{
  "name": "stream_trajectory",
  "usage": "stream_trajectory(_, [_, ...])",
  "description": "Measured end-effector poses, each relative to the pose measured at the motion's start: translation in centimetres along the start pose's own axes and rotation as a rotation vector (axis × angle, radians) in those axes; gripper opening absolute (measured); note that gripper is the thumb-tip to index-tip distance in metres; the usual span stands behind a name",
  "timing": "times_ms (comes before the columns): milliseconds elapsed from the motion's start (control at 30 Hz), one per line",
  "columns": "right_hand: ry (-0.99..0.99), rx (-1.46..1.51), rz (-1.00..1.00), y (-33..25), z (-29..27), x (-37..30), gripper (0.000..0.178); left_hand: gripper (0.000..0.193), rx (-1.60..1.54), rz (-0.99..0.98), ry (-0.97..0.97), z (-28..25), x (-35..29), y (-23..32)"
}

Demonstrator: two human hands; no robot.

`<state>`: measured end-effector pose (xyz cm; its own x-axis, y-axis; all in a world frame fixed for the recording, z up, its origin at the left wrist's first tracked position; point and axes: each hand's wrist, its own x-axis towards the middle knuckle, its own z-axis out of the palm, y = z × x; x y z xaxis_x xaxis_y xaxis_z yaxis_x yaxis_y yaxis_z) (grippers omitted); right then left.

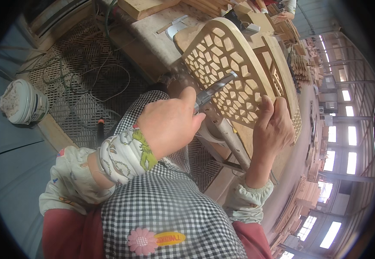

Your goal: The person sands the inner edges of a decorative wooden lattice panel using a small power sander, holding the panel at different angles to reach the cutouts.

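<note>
Your left hand [170, 125] is closed around a metal file [215, 88], fingers wrapped tight on its handle end, the flat blade running up and right into the cut-outs of the wooden lattice panel [226, 64]. The blade tip sits on the panel's face, about mid-height. Your right hand [276, 127] grips the panel's lower right edge, fingers [267, 108] curled over the front of the lattice, thumb hidden behind. The panel is pale wood, rounded at the top, full of irregular honeycomb holes, tilted up and leaning away from you. It rests against a second similar panel [278, 69] just behind it, near the tabletop [153, 32] edge. You wear patterned sleeve covers and a black-and-white checked apron [170, 207] with a pink flower patch. On the floor to your left: a perforated floor grate [75, 64], loose cables [83, 82] and a white bucket [23, 101]. Stacked wooden parts [308, 194] lie far right.
</note>
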<state>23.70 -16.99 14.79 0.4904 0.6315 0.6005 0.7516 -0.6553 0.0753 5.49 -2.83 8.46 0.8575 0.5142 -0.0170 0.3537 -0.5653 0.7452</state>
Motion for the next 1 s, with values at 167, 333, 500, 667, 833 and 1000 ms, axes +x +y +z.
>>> stream_trajectory(167, [0.006,0.014,-0.006,-0.4,0.0,-0.1,0.049,0.038,0.110,0.008,0.010,0.1,1.1,0.5])
stream_trajectory(333, [0.005,0.002,-0.004,-0.4,-0.1,-0.2,0.049,0.038,0.101,-0.011,0.009,0.0,1.8,0.6])
stream_trajectory(500, [0.019,-0.016,-0.034,-0.4,-0.1,-0.2,0.048,0.037,0.071,-0.059,-0.013,-0.1,0.8,0.6])
stream_trajectory(667, [-0.002,-0.017,0.020,-0.3,-0.1,0.2,0.047,0.038,0.099,-0.029,0.018,0.1,1.7,0.3])
stream_trajectory(833, [0.025,-0.012,0.006,0.3,0.2,0.2,0.047,0.035,-0.184,-0.009,-0.133,-1.4,-1.2,-1.5])
stream_trajectory(1000, [0.007,0.014,0.004,-0.2,-0.2,0.0,0.046,0.031,-0.650,-0.051,-0.252,-3.7,-1.8,-1.2])
